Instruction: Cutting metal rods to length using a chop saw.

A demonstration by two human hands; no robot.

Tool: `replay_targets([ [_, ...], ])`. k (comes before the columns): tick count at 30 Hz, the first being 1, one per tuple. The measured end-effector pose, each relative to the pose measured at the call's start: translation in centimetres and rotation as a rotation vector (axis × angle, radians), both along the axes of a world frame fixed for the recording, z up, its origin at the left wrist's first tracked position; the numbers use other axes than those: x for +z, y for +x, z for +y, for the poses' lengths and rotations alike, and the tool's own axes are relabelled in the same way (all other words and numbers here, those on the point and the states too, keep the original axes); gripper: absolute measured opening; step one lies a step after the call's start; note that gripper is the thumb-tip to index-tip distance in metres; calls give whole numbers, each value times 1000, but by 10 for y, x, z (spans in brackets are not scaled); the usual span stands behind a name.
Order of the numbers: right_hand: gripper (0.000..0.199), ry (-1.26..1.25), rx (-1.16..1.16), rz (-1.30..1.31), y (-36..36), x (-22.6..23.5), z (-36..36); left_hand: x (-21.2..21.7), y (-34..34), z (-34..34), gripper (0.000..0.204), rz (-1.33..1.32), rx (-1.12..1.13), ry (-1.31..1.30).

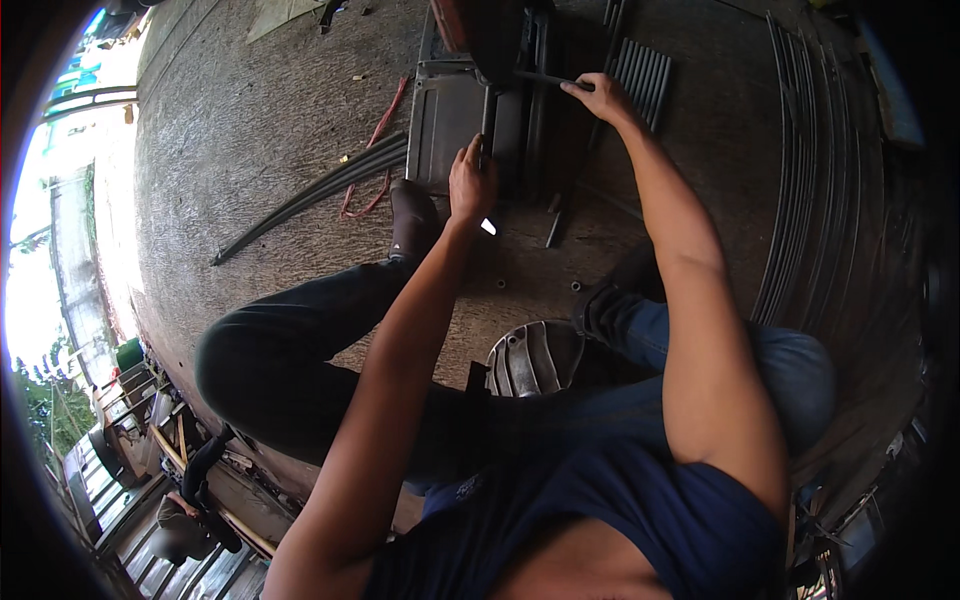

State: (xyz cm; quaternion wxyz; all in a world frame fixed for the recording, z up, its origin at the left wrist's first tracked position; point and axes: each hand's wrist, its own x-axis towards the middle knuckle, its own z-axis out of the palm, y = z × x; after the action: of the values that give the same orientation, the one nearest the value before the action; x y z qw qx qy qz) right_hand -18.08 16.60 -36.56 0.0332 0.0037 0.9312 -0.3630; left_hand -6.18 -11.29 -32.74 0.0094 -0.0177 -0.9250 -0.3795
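A dark metal machine with a flat base (440,125) stands on the floor in front of me, with a red part (450,22) above it at the top edge. My left hand (470,188) is at the near side of the base, fingers closed round a dark metal bar (488,115) that runs away from me. Farther right, my right hand (602,98) pinches the end of a thin metal rod (548,78). This rod points left, toward the machine, and its far end is hidden behind the dark part there.
Short cut rods (645,75) lie side by side beyond my right hand. Long thin rods (790,180) lie at far right. Dark bars (310,200) and a red cord (388,115) are left of the machine. A ribbed metal casing (535,355) sits between my legs. Another person (185,530) is at lower left.
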Motion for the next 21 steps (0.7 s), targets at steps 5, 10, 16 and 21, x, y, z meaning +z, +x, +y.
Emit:
replay_targets([
  [5,58,47,135,-187,-14,9,15,-7,-5,-5,44,8,-13,28],
  [10,53,-38,207,-203,-26,15,19,-6,4,-16,50,-32,-24,86],
  [16,55,46,188,26,-19,16,13,2,14,-33,67,-206,-34,86],
  [21,59,160,229,-174,-30,33,17,7,33,-23,77,-134,57,-48],
])
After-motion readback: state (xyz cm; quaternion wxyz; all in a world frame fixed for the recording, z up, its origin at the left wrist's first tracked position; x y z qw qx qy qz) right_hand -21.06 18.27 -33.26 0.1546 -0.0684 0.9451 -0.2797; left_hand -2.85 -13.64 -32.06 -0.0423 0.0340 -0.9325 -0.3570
